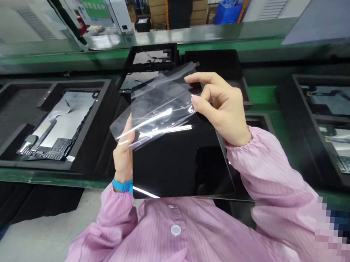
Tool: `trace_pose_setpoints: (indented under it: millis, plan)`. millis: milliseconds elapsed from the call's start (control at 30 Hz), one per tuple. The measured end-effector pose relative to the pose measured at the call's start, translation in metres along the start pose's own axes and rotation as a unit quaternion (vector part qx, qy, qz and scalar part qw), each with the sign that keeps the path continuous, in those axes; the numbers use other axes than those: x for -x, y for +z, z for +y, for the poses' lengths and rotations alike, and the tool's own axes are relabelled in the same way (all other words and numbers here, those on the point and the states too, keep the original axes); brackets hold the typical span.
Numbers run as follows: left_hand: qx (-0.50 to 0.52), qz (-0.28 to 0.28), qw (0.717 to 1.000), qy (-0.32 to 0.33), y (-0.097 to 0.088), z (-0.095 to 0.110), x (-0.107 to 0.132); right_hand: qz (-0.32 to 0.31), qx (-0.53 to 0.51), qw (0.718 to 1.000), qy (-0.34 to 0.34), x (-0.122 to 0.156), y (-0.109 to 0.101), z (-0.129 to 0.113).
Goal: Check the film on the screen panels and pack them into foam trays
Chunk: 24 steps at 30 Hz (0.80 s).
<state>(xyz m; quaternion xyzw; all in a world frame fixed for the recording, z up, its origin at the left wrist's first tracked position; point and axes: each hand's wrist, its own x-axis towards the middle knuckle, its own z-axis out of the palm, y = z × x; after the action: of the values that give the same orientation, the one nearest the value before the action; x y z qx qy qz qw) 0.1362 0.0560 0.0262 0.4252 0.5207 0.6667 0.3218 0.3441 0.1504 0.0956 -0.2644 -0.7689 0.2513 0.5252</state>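
A glossy black tablet-sized screen panel is tilted in front of my chest. My left hand grips it at its left edge, the thumb lying on the front and the other fingers hidden behind. A clear plastic film slants over the panel's upper part, lifted off at the right, its lower left end overlapping my left thumb. With thumb and fingers pinched, my right hand holds the film's right edge above the panel. A blue wristband circles my left wrist.
To the left, a black foam tray holds an opened tablet body with exposed cables. Another foam tray with similar parts lies right. Behind the panel stand more black trays on the green bench.
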Motion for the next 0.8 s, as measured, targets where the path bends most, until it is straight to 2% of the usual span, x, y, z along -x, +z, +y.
trace_pose_setpoints:
  millis: [100, 267, 467, 633, 733, 800]
  plan:
    - [0.019, 0.011, 1.0, 0.02, 0.0, -0.001, -0.005, 0.029, -0.06, 0.998, -0.01, -0.003, 0.001, 0.006]
    - [0.046, 0.008, 0.998, 0.034, 0.006, 0.003, -0.004, 0.037, -0.066, 0.997, -0.011, -0.002, -0.001, 0.009]
    - [0.146, -0.037, 0.988, -0.04, 0.024, 0.029, 0.003, 0.06, -0.082, 0.994, -0.03, 0.001, -0.009, 0.017]
    - [0.183, -0.086, 0.978, -0.041, 0.036, 0.043, 0.0, 0.082, -0.061, 0.994, -0.023, 0.003, -0.014, 0.022]
    - [0.211, -0.104, 0.971, -0.05, 0.039, 0.045, 0.0, 0.08, -0.051, 0.995, -0.013, 0.005, -0.016, 0.023]
    - [0.187, -0.109, 0.976, -0.035, 0.038, 0.044, 0.001, 0.081, -0.039, 0.996, -0.002, 0.005, -0.016, 0.023]
